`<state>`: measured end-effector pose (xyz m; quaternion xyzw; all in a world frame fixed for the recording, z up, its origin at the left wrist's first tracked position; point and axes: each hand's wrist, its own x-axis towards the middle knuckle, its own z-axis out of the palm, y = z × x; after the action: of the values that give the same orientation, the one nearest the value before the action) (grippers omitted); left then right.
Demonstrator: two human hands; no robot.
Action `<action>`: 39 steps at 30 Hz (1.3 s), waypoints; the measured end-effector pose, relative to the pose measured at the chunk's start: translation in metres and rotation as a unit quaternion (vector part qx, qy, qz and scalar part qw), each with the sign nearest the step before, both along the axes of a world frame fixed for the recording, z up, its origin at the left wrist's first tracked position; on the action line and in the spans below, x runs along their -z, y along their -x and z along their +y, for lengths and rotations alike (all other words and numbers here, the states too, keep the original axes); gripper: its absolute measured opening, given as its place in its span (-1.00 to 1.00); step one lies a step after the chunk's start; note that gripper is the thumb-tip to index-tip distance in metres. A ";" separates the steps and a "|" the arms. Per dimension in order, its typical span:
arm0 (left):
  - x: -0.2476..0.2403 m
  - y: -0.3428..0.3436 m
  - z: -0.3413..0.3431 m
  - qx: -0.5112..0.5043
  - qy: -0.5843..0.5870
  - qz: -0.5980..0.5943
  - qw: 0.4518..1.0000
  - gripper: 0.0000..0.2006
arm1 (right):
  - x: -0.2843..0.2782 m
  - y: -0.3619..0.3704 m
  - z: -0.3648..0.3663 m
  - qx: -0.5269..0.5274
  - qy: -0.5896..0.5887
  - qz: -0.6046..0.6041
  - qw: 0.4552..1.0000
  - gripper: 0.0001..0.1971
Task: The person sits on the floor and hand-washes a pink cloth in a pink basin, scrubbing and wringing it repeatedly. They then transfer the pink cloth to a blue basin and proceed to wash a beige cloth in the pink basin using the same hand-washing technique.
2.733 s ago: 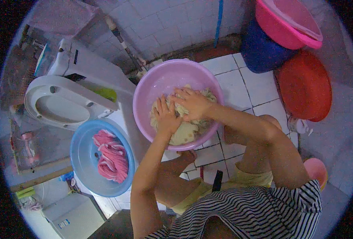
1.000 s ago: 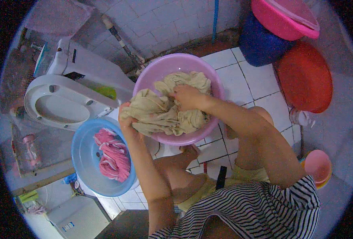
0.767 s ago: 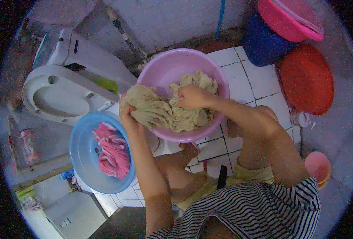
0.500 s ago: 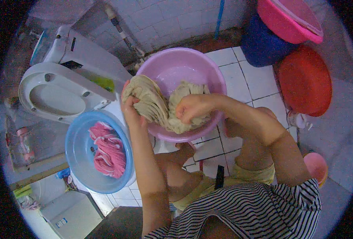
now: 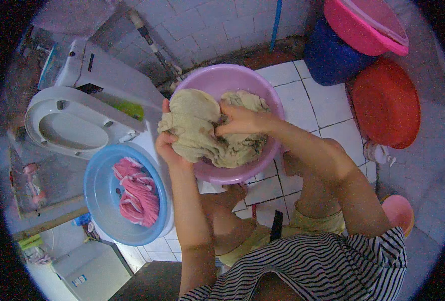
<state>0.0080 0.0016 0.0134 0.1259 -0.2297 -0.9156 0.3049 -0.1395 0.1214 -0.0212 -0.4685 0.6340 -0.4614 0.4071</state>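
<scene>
Head view, looking down: both hands grasp a wet beige cloth [image 5: 202, 128] bunched over the round lilac plastic basin [image 5: 262, 85] on the white tiled floor [image 5: 323, 105]. Left hand [image 5: 166, 143] clenched on the cloth's left fold at the basin's near-left rim; right hand [image 5: 237, 120] fingers closed into the cloth's middle. Just left, a round blue plastic basin [image 5: 99, 195] holds a twisted pink cloth [image 5: 134, 193]. Red round basin [image 5: 385, 103] well apart, right.

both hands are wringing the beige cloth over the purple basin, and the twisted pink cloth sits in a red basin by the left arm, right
Not quite: the twisted pink cloth lies in a blue basin, as the head view shows. Both the left hand and right hand grip the beige cloth over the purple basin.
</scene>
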 end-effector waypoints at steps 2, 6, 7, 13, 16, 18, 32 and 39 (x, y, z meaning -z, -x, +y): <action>-0.004 -0.001 -0.001 -0.014 0.000 -0.003 1.000 -0.16 | 0.005 -0.001 -0.007 -0.045 -0.018 -0.120 0.992 -0.42; -0.008 -0.005 -0.009 -0.068 0.035 -0.089 0.993 -0.27 | 0.012 -0.002 -0.013 0.016 0.049 -0.228 0.972 -0.49; -0.005 -0.007 -0.013 -0.054 0.057 -0.145 0.986 -0.33 | 0.013 -0.001 -0.015 0.047 0.088 -0.251 0.963 -0.51; 0.038 -0.002 -0.016 0.023 0.212 -0.384 0.898 -0.49 | 0.027 0.008 -0.032 0.151 -0.071 -0.003 0.986 -0.46; 0.083 -0.009 -0.017 -0.018 0.412 -0.479 0.775 -0.50 | 0.021 -0.005 -0.029 0.114 -0.072 0.174 0.976 -0.37; 0.090 -0.004 0.004 -0.089 0.595 -0.581 0.548 -0.51 | 0.029 -0.011 -0.028 0.094 -0.022 0.290 0.952 -0.33; 0.187 0.035 -0.046 -0.086 0.712 -0.565 0.408 -0.59 | 0.080 0.005 -0.069 0.124 -0.078 0.287 0.947 -0.43; 0.123 0.070 -0.029 -0.027 0.574 -0.497 0.651 -0.62 | 0.121 0.052 -0.055 0.188 0.029 -0.371 0.909 -0.53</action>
<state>-0.0624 -0.0270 -0.1095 0.3680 -0.8229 -0.3931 0.1814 -0.1916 0.0666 -0.1427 -0.1466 0.4999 -0.6881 0.5050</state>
